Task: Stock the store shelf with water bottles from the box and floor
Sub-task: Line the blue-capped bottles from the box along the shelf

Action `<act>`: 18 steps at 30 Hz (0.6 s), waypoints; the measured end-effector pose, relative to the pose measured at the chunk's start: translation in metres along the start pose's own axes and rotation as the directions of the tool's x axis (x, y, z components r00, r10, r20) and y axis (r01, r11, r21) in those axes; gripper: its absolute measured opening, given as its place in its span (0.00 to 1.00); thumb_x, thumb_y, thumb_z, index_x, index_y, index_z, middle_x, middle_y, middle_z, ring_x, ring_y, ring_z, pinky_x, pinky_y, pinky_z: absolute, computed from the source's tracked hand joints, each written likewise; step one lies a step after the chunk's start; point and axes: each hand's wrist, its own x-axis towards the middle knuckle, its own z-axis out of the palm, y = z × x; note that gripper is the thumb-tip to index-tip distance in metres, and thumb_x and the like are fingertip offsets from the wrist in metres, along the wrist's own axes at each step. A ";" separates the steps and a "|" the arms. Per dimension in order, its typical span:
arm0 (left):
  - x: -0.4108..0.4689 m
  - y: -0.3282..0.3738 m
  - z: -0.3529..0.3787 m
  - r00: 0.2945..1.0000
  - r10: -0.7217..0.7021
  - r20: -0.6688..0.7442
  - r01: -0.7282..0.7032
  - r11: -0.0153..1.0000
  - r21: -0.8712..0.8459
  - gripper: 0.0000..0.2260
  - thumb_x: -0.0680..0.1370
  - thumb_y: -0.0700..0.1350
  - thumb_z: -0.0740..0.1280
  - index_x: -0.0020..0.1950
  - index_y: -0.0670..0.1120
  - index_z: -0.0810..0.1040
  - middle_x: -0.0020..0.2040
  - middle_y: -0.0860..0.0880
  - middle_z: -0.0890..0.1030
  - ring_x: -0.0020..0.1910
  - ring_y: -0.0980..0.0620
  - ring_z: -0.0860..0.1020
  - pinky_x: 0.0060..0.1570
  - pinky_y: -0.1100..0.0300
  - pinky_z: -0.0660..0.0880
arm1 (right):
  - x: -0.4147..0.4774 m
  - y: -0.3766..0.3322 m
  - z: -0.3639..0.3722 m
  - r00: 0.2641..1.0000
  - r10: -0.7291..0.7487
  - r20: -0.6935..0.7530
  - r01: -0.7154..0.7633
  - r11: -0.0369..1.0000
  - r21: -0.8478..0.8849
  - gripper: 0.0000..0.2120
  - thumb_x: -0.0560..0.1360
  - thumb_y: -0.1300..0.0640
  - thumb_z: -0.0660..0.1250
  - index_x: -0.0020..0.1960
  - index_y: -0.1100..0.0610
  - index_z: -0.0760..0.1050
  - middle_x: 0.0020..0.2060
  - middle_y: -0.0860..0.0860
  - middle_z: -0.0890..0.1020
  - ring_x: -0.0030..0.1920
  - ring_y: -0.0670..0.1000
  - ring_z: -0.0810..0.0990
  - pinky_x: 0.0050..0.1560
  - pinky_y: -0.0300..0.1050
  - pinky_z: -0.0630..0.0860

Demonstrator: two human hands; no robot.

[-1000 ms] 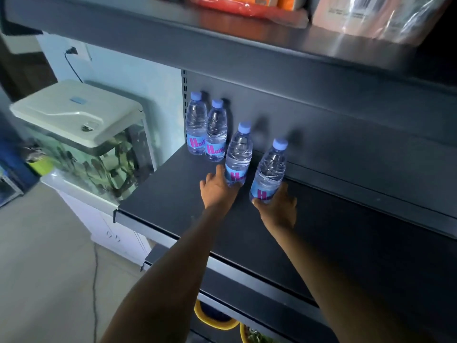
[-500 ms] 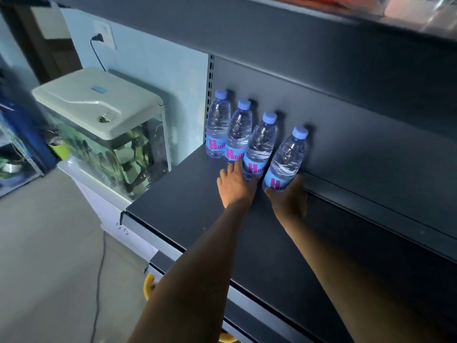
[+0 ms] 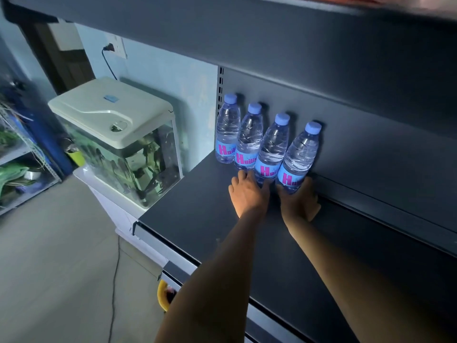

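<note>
Several clear water bottles with blue caps and blue labels stand upright in a row against the back panel of the dark shelf (image 3: 197, 219). My left hand (image 3: 248, 193) grips the base of the third bottle (image 3: 272, 149). My right hand (image 3: 300, 200) grips the base of the fourth, rightmost bottle (image 3: 300, 157). The two bottles further left, the first bottle (image 3: 227, 129) and second bottle (image 3: 248, 139), stand untouched at the shelf's left end. All bottles touch side by side.
A fish tank (image 3: 121, 144) with a white lid stands on a white cabinet left of the shelf. A black cable (image 3: 113, 280) runs over the floor. An upper shelf (image 3: 247, 26) overhangs. A yellow basket rim (image 3: 162, 295) peeks out below.
Both hands have pushed their bottles back and left, so they now stand in line with the other two against the back panel. The camera has swung right and moved closer.
</note>
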 end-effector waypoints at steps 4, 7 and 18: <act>0.000 0.001 0.002 0.999 -0.031 -0.008 0.031 0.999 0.014 0.22 0.78 0.61 0.66 0.63 0.46 0.74 0.60 0.48 0.75 0.60 0.45 0.73 0.61 0.51 0.67 | 0.000 0.003 0.001 1.000 0.001 -0.009 -0.001 1.000 0.007 0.31 0.69 0.45 0.78 0.64 0.57 0.71 0.63 0.56 0.80 0.65 0.62 0.76 0.61 0.57 0.67; 0.001 0.001 0.003 1.000 -0.025 -0.005 0.025 0.999 0.039 0.21 0.78 0.61 0.66 0.62 0.46 0.74 0.58 0.47 0.75 0.59 0.45 0.73 0.60 0.51 0.68 | 0.001 0.003 0.003 1.000 0.004 -0.016 -0.003 1.000 0.013 0.31 0.68 0.45 0.79 0.64 0.57 0.71 0.63 0.56 0.79 0.65 0.61 0.77 0.61 0.57 0.68; 0.005 0.001 0.009 1.000 -0.011 -0.006 0.012 0.994 0.109 0.18 0.80 0.59 0.64 0.60 0.48 0.75 0.57 0.47 0.76 0.58 0.44 0.73 0.59 0.50 0.68 | 0.003 0.007 0.007 1.000 -0.011 -0.027 0.010 1.000 -0.010 0.30 0.71 0.43 0.76 0.65 0.57 0.72 0.63 0.57 0.79 0.64 0.62 0.77 0.60 0.56 0.68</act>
